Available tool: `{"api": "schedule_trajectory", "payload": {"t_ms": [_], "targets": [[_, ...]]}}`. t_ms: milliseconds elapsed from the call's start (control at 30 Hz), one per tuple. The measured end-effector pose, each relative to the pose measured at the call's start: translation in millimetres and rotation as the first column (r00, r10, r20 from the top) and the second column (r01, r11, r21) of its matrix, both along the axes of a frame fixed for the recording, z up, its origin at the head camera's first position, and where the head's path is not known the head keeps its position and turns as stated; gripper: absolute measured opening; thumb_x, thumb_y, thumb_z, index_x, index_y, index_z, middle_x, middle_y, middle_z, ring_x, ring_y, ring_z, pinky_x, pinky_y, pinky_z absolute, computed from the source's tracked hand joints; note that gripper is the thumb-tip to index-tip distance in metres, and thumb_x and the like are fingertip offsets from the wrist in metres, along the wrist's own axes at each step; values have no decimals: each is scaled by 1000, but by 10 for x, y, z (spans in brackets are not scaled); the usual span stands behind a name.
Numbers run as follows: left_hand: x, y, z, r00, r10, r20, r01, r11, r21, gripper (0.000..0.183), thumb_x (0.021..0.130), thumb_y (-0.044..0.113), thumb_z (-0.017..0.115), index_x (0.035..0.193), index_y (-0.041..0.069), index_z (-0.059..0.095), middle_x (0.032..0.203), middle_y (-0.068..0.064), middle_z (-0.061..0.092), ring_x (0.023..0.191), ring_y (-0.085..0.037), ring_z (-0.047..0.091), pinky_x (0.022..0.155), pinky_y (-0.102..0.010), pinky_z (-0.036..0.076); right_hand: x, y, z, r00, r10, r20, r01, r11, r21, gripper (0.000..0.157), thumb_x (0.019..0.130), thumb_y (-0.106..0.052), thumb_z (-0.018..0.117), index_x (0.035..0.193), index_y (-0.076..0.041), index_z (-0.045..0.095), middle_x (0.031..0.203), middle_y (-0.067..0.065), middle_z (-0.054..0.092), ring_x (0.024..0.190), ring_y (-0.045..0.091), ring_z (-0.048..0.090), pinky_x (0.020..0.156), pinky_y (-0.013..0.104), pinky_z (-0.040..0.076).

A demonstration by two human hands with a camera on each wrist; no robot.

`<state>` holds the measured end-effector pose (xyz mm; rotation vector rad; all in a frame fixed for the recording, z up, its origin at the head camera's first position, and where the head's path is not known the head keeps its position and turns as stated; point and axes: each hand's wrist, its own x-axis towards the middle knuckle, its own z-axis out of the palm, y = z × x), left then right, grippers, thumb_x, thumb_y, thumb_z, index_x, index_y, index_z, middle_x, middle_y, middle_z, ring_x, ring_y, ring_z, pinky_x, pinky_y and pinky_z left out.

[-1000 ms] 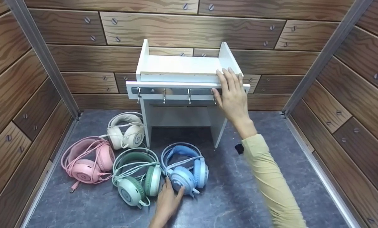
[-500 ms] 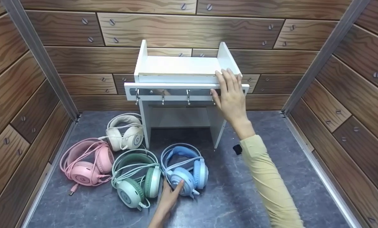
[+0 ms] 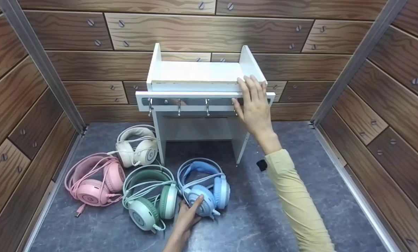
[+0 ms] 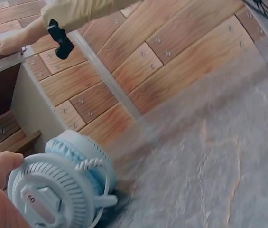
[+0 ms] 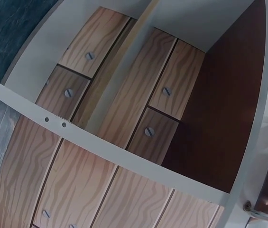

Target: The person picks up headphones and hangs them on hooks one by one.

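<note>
My left hand (image 3: 185, 221) holds the near ear cup of a pair of blue headphones (image 3: 222, 191) on the dark floor, thumb on the cup's outer face, other fingers partly hidden. In the left wrist view the thumb lies at the rim of the ribbed blue ear cup (image 4: 53, 187). My right hand (image 3: 255, 111) rests on the right end of a small white shelf unit (image 3: 195, 71). Its straight fingers reach over the hook board (image 3: 193, 93); the thumb lies in front, near the rightmost hook. The right wrist view looks down through the unit's side panel (image 5: 124, 156).
Green headphones (image 3: 167, 201) lie just left of the blue pair. Pink headphones (image 3: 90, 191) and white headphones (image 3: 147, 150) lie farther left, cords wrapped round them. Metal hooks (image 3: 207, 106) stick out from the board. Wood-patterned walls (image 3: 209, 31) enclose the floor.
The left hand's thumb has shifted up onto the blue ear cup, and that hand has turned slightly. The right hand stays on the shelf unit. The headphones lie as before.
</note>
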<state>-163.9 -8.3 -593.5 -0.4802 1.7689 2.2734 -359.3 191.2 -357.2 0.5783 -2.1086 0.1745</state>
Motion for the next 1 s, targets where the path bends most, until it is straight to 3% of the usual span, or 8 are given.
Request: {"api": "schedule_trajectory", "payload": {"t_ms": [100, 333, 600, 800, 1000], "targets": [[-17, 34, 8, 1000, 7, 13, -8, 999, 48, 94, 83, 45, 62, 140, -6, 8, 135, -33, 30, 119, -42, 43, 91, -54, 43, -1, 3, 2, 1000, 0, -2, 0, 1000, -4, 56, 94, -41, 41, 141, -14, 32, 141, 8, 35, 137, 22, 22, 113, 47, 10], [-61, 118, 24, 996, 64, 64, -69, 994, 82, 99, 82, 47, 63, 141, -4, 2, 135, -31, 27, 118, -40, 45, 90, -51, 45, -3, 0, -5, 1000, 5, -4, -5, 1000, -2, 55, 94, -41, 41, 142, -14, 32, 141, 8, 35, 137, 22, 21, 113, 48, 10], [-79, 129, 36, 991, 85, 105, -89, 995, 34, 104, 79, 46, 67, 141, -5, 1, 132, -31, 28, 114, -41, 47, 87, -50, 47, 3, -4, -12, 1000, -8, 23, 8, 1000, 3, 55, 94, -40, 42, 143, -16, 29, 142, 7, 33, 138, 21, 19, 113, 47, 7], [-64, 132, 28, 993, 90, 78, -92, 996, 15, 102, 78, 43, 69, 141, -5, 4, 130, -31, 31, 113, -40, 48, 84, -48, 49, 4, -2, -6, 1000, -7, 24, 7, 1000, 3, 56, 95, -41, 40, 143, -16, 29, 142, 7, 33, 138, 21, 19, 113, 47, 8], [-50, 157, 50, 993, 89, 76, -88, 996, -21, 110, 75, 44, 71, 142, -3, -3, 138, -31, 21, 120, -42, 41, 88, -47, 47, -4, -7, -5, 1000, 8, 4, -8, 1000, -11, 56, 93, -40, 44, 141, -15, 32, 140, 8, 36, 136, 22, 23, 113, 47, 9]]}}
